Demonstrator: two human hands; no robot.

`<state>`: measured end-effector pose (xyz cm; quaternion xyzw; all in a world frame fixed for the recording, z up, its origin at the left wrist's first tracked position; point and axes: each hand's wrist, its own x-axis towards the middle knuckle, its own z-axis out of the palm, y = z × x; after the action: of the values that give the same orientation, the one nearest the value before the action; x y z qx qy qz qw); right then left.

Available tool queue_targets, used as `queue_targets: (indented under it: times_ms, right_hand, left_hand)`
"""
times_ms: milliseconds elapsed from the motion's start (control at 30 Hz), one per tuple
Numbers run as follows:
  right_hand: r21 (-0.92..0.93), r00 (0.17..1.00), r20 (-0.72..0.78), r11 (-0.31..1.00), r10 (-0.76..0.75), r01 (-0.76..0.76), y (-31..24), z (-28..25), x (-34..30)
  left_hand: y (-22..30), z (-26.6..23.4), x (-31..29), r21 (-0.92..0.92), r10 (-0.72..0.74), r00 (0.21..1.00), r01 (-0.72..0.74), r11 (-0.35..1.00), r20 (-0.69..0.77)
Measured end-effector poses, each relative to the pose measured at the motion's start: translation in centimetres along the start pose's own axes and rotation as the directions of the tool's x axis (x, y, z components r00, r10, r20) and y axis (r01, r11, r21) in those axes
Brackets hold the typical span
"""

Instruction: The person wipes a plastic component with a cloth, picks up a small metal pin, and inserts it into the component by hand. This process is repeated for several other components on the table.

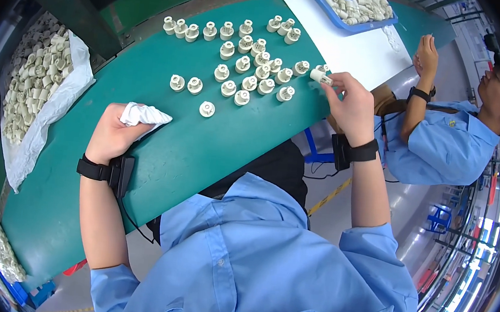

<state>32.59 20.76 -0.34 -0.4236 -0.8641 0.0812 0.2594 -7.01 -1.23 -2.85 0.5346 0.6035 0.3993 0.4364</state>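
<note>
My left hand (114,132) is closed around a bunched white cloth (144,114), resting low over the green table at the left. At the right, thumb and fingers of my right hand (351,105) pinch a small cream plastic fitting (321,77), a short cylinder with a slotted end, tilted on its side. Several like fittings stand upright on the table between my hands, among them a lone one (207,110) nearest me and a pair (177,83) farther left. Another fitting stands just behind the held one and is partly hidden.
A lined box heaped with cream fittings (37,84) stands at the left. A blue tray (359,27) of fittings sits on white paper (338,50) at the far right. To my right sits a co-worker (444,141) in blue. The green table (183,161) extends in front of me.
</note>
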Motion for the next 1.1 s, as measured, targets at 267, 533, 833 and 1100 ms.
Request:
queue_targets:
  times_ms: [267, 533, 833, 1100]
  right_hand:
    - [-0.159, 0.993, 0.116, 0.987, 0.036, -0.017, -1.5, -0.1, 1.1]
    - [-0.096, 0.995, 0.104, 0.995, -0.006, 0.016, -1.3, 0.7, 1.9]
    - [0.218, 0.997, -0.026, 0.974, 0.073, -0.065, -5.8, -1.9, 1.5]
    - [0.949, 0.775, -0.254, -0.304, -0.579, 0.084, -17.2, -2.3, 0.0]
  left_hand:
    - [-0.3, 0.1, 0.0, -0.031, -0.013, 1.0, 0.013, 0.999, -0.004]
    - [0.2, 0.0, 0.0, -0.024, -0.017, 1.0, 0.017, 1.0, -0.008]
    - [-0.7, -0.4, -0.6, -0.085, -0.034, 0.998, 0.03, 0.996, -0.052]
    - [-2.2, -2.6, 0.4, -0.631, -0.06, 0.987, -0.049, 0.774, -0.15]
